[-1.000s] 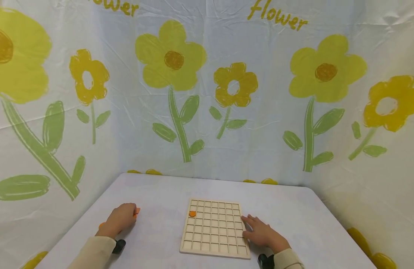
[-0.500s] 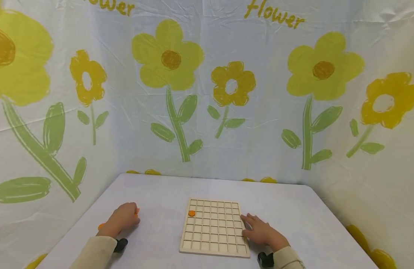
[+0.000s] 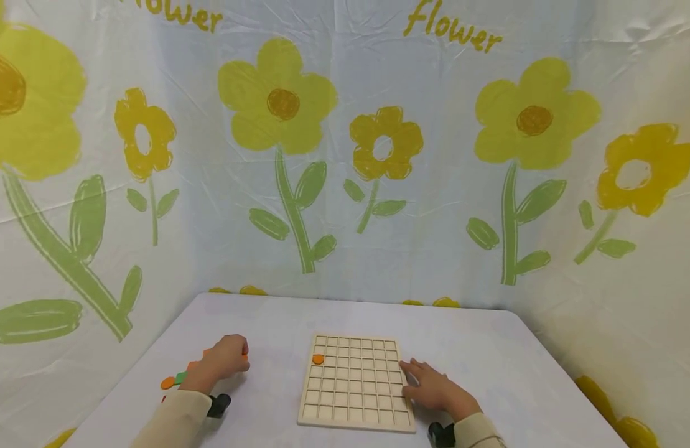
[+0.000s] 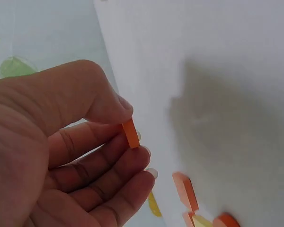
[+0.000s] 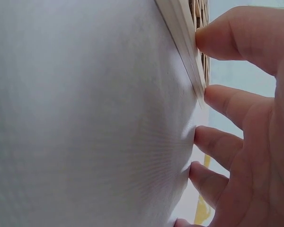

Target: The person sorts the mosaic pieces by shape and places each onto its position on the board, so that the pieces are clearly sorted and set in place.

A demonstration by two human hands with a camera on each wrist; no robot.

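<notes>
Facing you in the head view, a creased white cloth (image 3: 445,261) surrounds the far side and both flanks of a pale table (image 3: 462,348) with rounded far corners. On the cloth, note three large yellow flowers (image 3: 283,104) with brownish-orange centres, alternating with three smaller golden flowers (image 3: 404,144) with white centres, all on green stems (image 3: 293,208) bearing leaves (image 3: 311,185). Above these you can read the yellow lettering (image 3: 455,32) "flower" twice, the left example partly cut off.

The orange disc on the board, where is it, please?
In the head view, the orange disc sits upper left on the board, in its leftmost column.
</notes>
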